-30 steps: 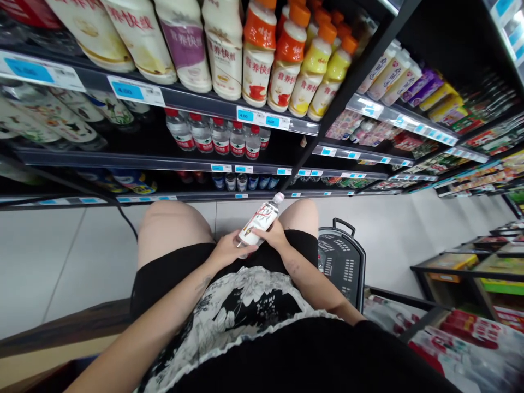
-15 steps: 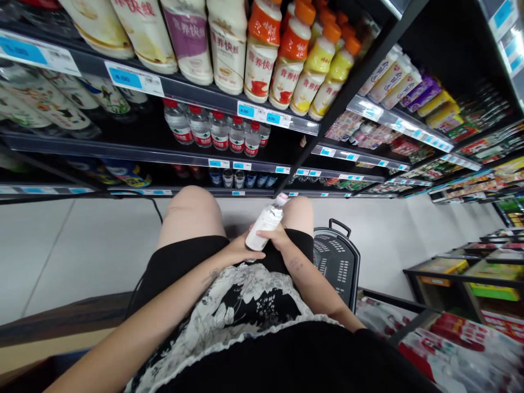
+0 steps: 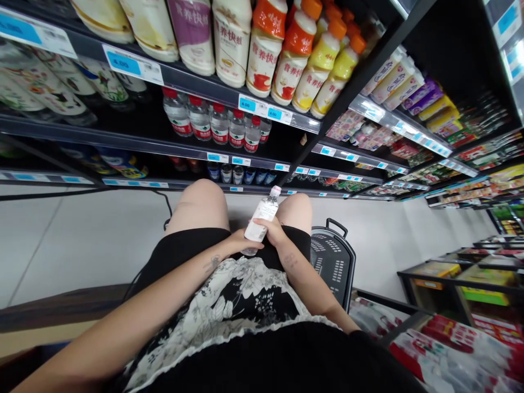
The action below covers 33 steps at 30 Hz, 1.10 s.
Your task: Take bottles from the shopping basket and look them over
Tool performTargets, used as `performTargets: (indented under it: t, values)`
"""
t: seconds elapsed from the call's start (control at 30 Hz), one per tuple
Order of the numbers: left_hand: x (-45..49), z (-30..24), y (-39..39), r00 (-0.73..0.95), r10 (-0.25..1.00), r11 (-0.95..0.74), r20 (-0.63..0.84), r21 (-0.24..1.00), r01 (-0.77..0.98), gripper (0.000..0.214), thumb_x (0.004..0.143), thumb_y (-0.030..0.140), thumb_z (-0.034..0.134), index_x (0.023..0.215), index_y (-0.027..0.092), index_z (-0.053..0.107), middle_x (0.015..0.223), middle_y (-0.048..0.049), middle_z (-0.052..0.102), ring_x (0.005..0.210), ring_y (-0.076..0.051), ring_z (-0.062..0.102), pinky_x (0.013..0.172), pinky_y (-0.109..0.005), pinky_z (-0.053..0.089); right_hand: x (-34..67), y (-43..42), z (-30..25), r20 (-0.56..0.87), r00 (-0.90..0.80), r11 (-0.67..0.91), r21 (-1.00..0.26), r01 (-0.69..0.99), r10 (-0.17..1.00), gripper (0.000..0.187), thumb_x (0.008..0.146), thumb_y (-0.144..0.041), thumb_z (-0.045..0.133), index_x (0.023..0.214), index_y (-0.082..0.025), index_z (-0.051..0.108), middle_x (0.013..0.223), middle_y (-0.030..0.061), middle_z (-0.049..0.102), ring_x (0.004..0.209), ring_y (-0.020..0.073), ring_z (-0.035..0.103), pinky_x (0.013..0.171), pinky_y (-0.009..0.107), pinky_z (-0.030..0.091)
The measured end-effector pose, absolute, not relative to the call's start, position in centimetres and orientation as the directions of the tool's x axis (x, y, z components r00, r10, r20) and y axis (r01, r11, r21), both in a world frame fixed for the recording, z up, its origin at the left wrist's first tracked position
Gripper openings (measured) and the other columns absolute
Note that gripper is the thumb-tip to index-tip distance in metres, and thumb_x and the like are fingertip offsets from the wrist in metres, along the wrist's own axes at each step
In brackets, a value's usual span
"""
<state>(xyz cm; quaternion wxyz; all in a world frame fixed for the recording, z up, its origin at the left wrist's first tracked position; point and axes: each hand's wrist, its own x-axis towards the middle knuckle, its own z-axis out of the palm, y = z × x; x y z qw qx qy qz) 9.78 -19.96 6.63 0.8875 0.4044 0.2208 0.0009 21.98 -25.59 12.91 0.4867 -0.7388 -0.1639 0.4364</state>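
A clear plastic bottle (image 3: 258,221) with a white label and a pale pink cap leans slightly to the right above my lap. My left hand (image 3: 242,244) grips it near the base, with the thumb across the lower front. Higher up, my right hand (image 3: 272,229) is closed around its right side, thumb over the label. The cap and neck are free of both hands. Behind the bottle, most of my fingers are hidden.
Shelves ahead hold milk-drink bottles (image 3: 232,41), red-capped water bottles (image 3: 220,124) and small cans (image 3: 238,174). A black shopping basket (image 3: 350,262) with a handle stands on the floor by my right leg. Packaged goods (image 3: 446,349) lie at the lower right.
The bottle has turned in my hands, so small print and a barcode now show on its label. It sits slightly further left and more upright. Both hands keep hold; the camera view has shifted a little.
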Motion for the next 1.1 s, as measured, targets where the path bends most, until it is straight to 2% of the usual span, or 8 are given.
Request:
performTargets:
  t: [0.13,0.23,0.3,0.6,0.73,0.9,1.1]
  values:
    - [9.6,6.6,-20.0,0.894,0.193,0.674,-0.404,0.717,0.178,0.069,0.041,0.027,0.093,0.105,0.012,0.072,0.101,-0.0116,0.075,0.106,-0.034,0.068,0.1,-0.044,0.052,21.8,-25.1,12.8,-0.549,0.547,-0.474,-0.832,-0.288,0.632,0.045,0.069,-0.054,0.078,0.087,-0.015,0.065,0.074,0.0074,0.071,0.083,0.0271,0.071,0.083,0.041,0.058]
    - [9.6,6.4,-20.1,0.878,0.198,0.66,-0.435,0.722,0.209,0.066,0.043,0.029,0.093,0.103,0.012,0.072,0.101,-0.0121,0.075,0.105,-0.033,0.068,0.101,-0.044,0.052,21.7,-24.4,12.8,-0.616,0.529,-0.466,-0.788,-0.403,0.584,0.063,0.079,-0.078,0.055,0.091,-0.016,0.063,0.076,0.0094,0.072,0.088,0.0283,0.071,0.083,0.043,0.059]
    - [9.6,6.4,-20.2,0.867,0.227,0.657,-0.443,0.727,0.2,0.063,0.045,0.031,0.092,0.102,0.012,0.073,0.1,-0.012,0.076,0.104,-0.033,0.068,0.101,-0.044,0.051,21.5,-24.0,12.8,-0.631,0.529,-0.451,-0.776,-0.441,0.568,0.073,0.083,-0.085,0.039,0.095,-0.017,0.063,0.081,0.0104,0.072,0.09,0.0285,0.071,0.083,0.044,0.059]
    - [9.2,6.5,-20.1,0.858,0.253,0.712,-0.448,0.687,0.148,0.069,0.044,0.03,0.093,0.108,0.012,0.072,0.104,-0.0118,0.075,0.106,-0.032,0.068,0.105,-0.044,0.05,21.1,-23.2,12.7,-0.614,0.506,-0.454,-0.789,-0.414,0.607,0.087,0.085,-0.088,0.016,0.11,-0.017,0.061,0.089,0.0126,0.072,0.092,0.0294,0.07,0.082,0.046,0.058]
    - [9.0,6.3,-19.9,0.856,0.233,0.73,-0.461,0.665,0.159,0.072,0.04,0.028,0.094,0.106,0.012,0.072,0.101,-0.0113,0.076,0.104,-0.032,0.069,0.103,-0.044,0.051,21.0,-23.0,12.5,-0.618,0.493,-0.464,-0.786,-0.409,0.612,0.088,0.084,-0.089,0.017,0.111,-0.018,0.06,0.09,0.0126,0.072,0.09,0.03,0.069,0.081,0.047,0.057]
    - [8.6,6.2,-19.7,0.85,0.269,0.729,-0.454,0.673,0.129,0.068,0.043,0.031,0.093,0.105,0.012,0.073,0.097,-0.0108,0.076,0.1,-0.031,0.07,0.099,-0.043,0.054,20.8,-22.4,12.0,-0.641,0.457,-0.468,-0.766,-0.441,0.617,0.088,0.081,-0.091,0.02,0.108,-0.018,0.06,0.092,0.0123,0.072,0.089,0.0302,0.069,0.081,0.048,0.057]
    - [8.3,6.2,-19.5,0.843,0.278,0.724,-0.46,0.677,0.131,0.069,0.045,0.032,0.092,0.108,0.012,0.072,0.104,-0.0114,0.075,0.105,-0.031,0.069,0.103,-0.041,0.052,20.5,-21.7,11.7,-0.657,0.455,-0.435,-0.747,-0.502,0.601,0.081,0.089,-0.083,0.017,0.107,-0.017,0.062,0.088,0.0114,0.071,0.088,0.0296,0.069,0.083,0.049,0.057]
